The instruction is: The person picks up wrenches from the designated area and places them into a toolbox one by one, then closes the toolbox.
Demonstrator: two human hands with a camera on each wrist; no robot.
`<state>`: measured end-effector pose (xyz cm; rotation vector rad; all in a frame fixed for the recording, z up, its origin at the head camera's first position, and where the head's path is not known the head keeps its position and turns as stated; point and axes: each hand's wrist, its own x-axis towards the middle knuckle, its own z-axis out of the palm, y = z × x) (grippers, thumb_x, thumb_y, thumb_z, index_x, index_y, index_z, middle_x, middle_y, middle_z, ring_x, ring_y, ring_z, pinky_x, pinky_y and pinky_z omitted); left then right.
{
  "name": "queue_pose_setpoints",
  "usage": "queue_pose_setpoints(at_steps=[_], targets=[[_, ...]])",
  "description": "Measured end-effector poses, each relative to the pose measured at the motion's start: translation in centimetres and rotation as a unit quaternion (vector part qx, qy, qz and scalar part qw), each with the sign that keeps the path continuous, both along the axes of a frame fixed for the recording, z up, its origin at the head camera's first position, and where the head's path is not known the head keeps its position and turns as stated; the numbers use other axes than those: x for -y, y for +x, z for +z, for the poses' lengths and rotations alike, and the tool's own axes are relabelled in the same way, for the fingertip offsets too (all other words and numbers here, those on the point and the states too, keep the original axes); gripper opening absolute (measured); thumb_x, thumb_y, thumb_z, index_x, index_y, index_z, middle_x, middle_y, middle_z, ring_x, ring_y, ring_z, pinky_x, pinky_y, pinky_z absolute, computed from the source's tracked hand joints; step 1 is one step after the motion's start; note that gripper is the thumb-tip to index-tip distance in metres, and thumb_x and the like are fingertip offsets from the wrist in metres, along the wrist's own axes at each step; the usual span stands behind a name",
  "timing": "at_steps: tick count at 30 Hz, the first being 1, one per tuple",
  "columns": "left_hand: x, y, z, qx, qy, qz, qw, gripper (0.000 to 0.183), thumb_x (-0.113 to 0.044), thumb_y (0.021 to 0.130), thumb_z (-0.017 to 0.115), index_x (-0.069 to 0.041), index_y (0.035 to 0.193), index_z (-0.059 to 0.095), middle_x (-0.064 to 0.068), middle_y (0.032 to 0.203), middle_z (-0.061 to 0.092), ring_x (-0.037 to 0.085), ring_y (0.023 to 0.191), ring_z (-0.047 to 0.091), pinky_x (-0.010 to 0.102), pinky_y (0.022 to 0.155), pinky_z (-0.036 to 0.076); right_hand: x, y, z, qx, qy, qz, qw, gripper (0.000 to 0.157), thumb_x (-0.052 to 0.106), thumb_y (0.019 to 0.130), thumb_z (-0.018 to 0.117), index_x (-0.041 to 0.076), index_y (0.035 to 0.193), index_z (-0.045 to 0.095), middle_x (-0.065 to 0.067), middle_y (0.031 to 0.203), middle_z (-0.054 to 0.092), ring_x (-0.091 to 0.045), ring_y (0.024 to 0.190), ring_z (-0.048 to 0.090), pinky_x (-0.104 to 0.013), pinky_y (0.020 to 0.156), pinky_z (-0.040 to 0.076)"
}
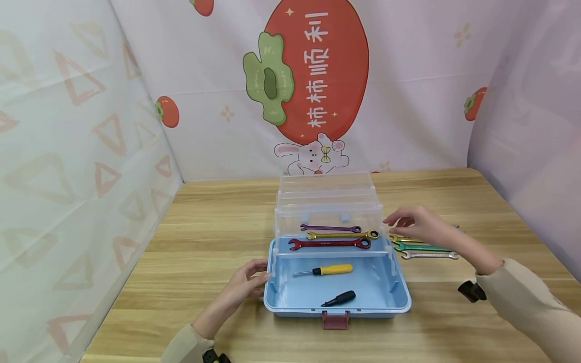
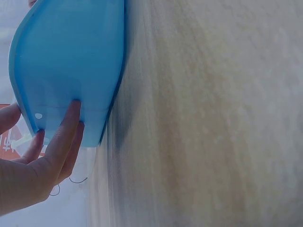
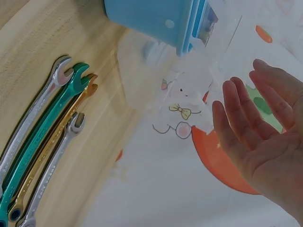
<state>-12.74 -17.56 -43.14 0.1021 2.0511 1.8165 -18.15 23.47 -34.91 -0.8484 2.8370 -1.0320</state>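
Note:
A light blue toolbox (image 1: 336,313) stands with its clear lid (image 1: 328,201) raised. Its upper tray holds a purple wrench (image 1: 331,229), a gold wrench (image 1: 340,235) and a red wrench (image 1: 329,243). Down in the box lie a yellow-handled screwdriver (image 1: 333,269) and a short black-handled screwdriver (image 1: 341,298). My left hand (image 1: 242,285) rests against the box's left wall, fingers extended on the outside and thumb by the rim. With nothing in it, my right hand (image 1: 419,224) hovers right of the lid, fingers loosely bent, above several wrenches.
Right of the box, a green wrench (image 3: 45,130), a gold wrench (image 3: 52,142) and silver wrenches (image 3: 35,111) lie side by side on the wooden table (image 1: 204,237). A printed cloth (image 1: 218,60) hangs behind the table. A reddish latch (image 1: 335,320) hangs at the box's front.

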Motion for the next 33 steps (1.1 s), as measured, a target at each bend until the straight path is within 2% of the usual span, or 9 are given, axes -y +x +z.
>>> queue_pose_setpoints(at_steps=[11, 23, 33], targets=[[0.0, 0.0, 0.1, 0.004, 0.0, 0.002, 1.0, 0.05, -0.019, 0.086, 0.058, 0.006, 0.125, 0.038, 0.023, 0.124, 0.043, 0.022, 0.096, 0.055, 0.038, 0.072, 0.051, -2.0, 0.1, -0.9, 0.008, -0.013, -0.003, 1.0, 0.017, 0.004, 0.077, 0.066, -0.002, 0.093, 0.065, -0.013, 0.089, 0.064, -0.004, 0.068, 0.056, -0.02, 0.058, 0.049], [0.0, 0.0, 0.1, 0.005, 0.007, 0.002, 1.0, 0.049, -0.018, 0.086, 0.057, 0.006, 0.125, 0.037, 0.023, 0.124, 0.042, 0.021, 0.095, 0.055, 0.038, 0.073, 0.051, -3.8, 0.1, -2.6, 0.035, 0.023, 0.004, 0.999, 0.018, 0.003, 0.078, 0.064, -0.006, 0.094, 0.064, -0.01, 0.086, 0.065, -0.003, 0.069, 0.055, -0.021, 0.058, 0.048], [0.0, 0.0, 0.1, 0.005, 0.006, -0.001, 1.0, 0.05, -0.019, 0.086, 0.057, 0.006, 0.125, 0.037, 0.024, 0.124, 0.042, 0.021, 0.095, 0.055, 0.038, 0.073, 0.051, -4.8, 0.2, -4.2, 0.038, 0.045, 0.007, 0.998, 0.018, 0.003, 0.076, 0.065, -0.006, 0.091, 0.064, -0.005, 0.08, 0.064, -0.003, 0.067, 0.054, -0.021, 0.055, 0.047]])
